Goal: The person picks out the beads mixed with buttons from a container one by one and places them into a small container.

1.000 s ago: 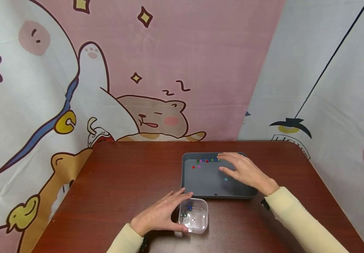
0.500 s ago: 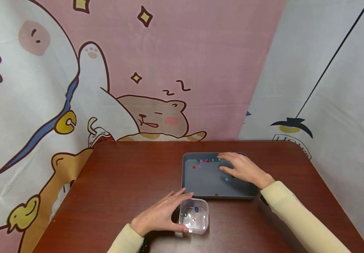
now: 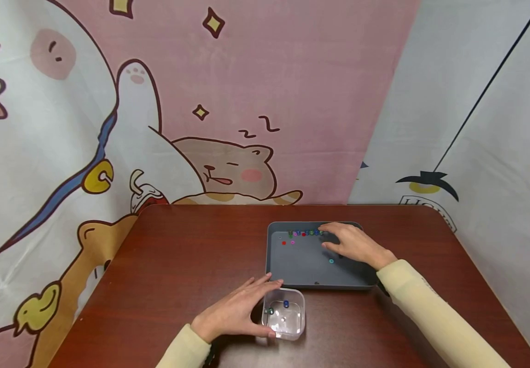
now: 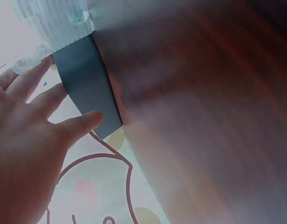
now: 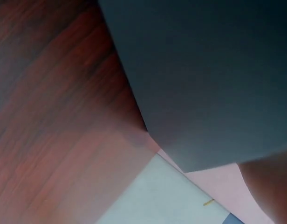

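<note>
My left hand (image 3: 236, 310) holds a small clear plastic box (image 3: 295, 335) at its left side, thumb at the near corner and fingers at the far one. Inside the box lie a blue marble (image 3: 286, 304) and a green marble (image 3: 270, 311). My right hand (image 3: 356, 245) reaches over the grey tray (image 3: 292, 266), thumb apart from the fingers. Its fingertips are right at the end of a row of small coloured marbles (image 3: 311, 233) along the tray's far wall. The left wrist view shows the box (image 4: 59, 28) beside my spread fingers.
Loose in the tray are a small red piece (image 3: 284, 243), a pink ring (image 3: 292, 242), a light blue ring (image 3: 331, 261) and a dark bit (image 3: 317, 283) near the front wall. The brown table (image 3: 191, 250) ends at a cartoon-printed cloth (image 3: 311, 102).
The blue marble has rolled a little to the right inside the box, then come to rest. My right forearm has shifted slightly, while both hands keep nearly the same place.
</note>
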Demonstrator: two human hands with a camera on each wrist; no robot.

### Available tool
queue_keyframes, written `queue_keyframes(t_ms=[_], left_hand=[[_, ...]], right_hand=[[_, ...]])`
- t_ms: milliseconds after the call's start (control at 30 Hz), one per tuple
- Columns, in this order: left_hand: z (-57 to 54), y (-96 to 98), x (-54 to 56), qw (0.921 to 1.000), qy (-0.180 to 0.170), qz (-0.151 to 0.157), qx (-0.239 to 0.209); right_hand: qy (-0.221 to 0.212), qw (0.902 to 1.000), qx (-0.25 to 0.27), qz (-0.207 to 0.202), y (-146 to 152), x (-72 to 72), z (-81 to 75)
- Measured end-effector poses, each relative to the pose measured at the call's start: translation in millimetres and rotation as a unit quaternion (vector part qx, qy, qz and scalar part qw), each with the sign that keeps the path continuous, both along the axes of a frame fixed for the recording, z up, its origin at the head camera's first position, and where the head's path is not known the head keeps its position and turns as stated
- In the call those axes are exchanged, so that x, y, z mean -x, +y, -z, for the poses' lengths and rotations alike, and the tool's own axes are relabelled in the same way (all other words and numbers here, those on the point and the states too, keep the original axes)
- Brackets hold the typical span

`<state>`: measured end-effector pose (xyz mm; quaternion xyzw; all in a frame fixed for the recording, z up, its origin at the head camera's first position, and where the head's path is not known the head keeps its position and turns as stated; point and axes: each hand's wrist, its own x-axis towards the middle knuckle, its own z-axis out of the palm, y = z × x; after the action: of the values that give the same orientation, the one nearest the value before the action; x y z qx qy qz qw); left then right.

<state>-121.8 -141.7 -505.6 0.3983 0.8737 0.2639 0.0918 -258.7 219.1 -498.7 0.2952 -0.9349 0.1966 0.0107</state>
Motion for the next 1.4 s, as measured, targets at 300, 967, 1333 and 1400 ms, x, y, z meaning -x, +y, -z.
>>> queue_keyframes(t_ms=[300,967,1333,1400], left_hand=[[-1.3,1.2,-0.3,0.9998,-0.015,-0.007,0.004],[-1.6,1.3,-0.3,0.9999,-0.013,-0.008,0.005],[-1.3,1.7,-0.5,0.9997,-0.016,-0.011,0.011],[-1.7,1.9,-0.3,0.9998,-0.015,-0.01,0.011]], right_hand=[[-0.014,0.9998,-0.01,0.004,0.5,6.4,6.2],[-0.04,0.9992,-0.008,0.003,0.8,11.2,13.8],[-0.009,0.9984,-0.049,-0.027,-4.2,9.2,23.9],[-0.008,0.9985,-0.048,-0.025,-4.7,8.7,23.8]])
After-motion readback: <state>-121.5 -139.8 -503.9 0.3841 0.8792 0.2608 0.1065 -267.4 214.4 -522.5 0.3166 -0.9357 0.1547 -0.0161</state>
